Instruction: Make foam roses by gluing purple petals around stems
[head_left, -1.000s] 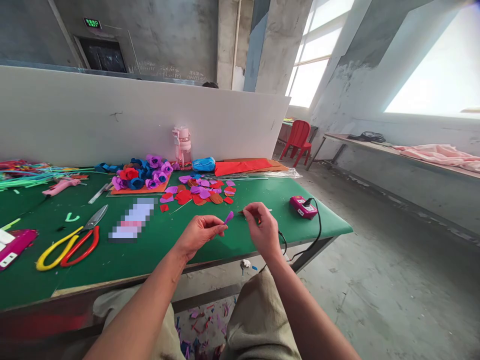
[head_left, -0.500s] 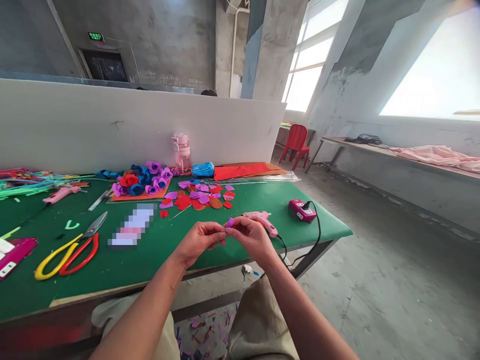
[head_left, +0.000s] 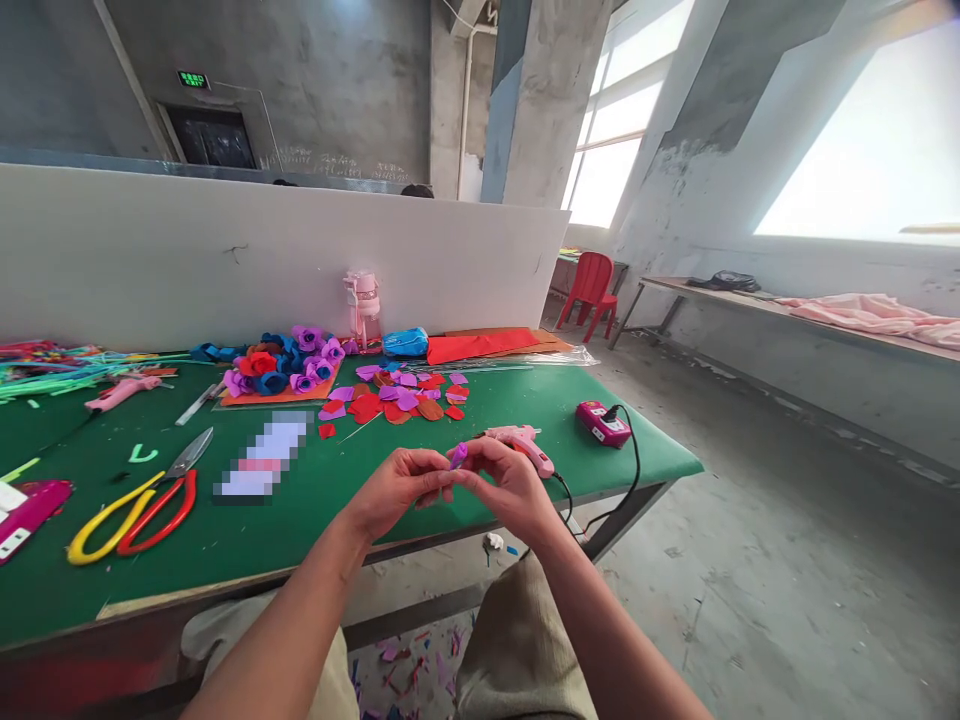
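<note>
A small curled purple paper petal (head_left: 458,456) is pinched between my two hands above the front edge of the green table. My left hand (head_left: 405,482) grips it from the left with thumb and forefinger, and the fingertips of both hands meet there. From the right, my right hand (head_left: 504,480) has its fingers closed around the same petal. Just behind my right hand lies a pink glue gun (head_left: 529,445) with a black cord. Beyond my hands, loose purple, red and brown paper petals (head_left: 405,395) are scattered on the tabletop.
Finished paper flowers (head_left: 289,360) sit at the back left. Large scissors (head_left: 154,500) lie at left, near a second glue gun (head_left: 124,392). A magenta power strip (head_left: 602,424) stands at right. A pink bottle (head_left: 364,310) is before the white board (head_left: 285,250).
My right-hand fingers have shifted slightly around the purple petal, and more of it shows standing up between my fingertips. Both hands stay in nearly the same place.
</note>
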